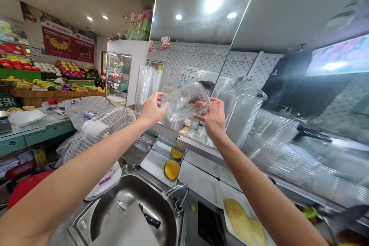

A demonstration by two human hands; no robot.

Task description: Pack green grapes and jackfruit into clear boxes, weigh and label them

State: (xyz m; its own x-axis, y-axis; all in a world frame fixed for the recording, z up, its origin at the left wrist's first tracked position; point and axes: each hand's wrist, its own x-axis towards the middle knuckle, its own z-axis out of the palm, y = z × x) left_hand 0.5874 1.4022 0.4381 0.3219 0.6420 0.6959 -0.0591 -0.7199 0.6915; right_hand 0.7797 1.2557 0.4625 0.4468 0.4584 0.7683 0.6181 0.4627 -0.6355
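Observation:
A clear plastic food container (184, 103) is tilted in the air in front of me, its see-through walls catching the light. My left hand (152, 109) grips its left edge with the fingertips. My right hand (215, 117) holds the right side, fingers spread against the plastic. Beyond my right hand, tall stacks of clear plastic containers (245, 123) lean along the glass. Left of the held container stands a stack of clear plastic cups (145, 84).
Below my arms lie a steel sink (129, 203) with a faucet (177, 196) and a black-handled knife (150, 217). Cut yellow fruit sits on steel trays (171, 170), and a white tray (242, 221) holds pale yellow flesh. A wire fan (99, 130) stands at left, before fruit displays (52, 75).

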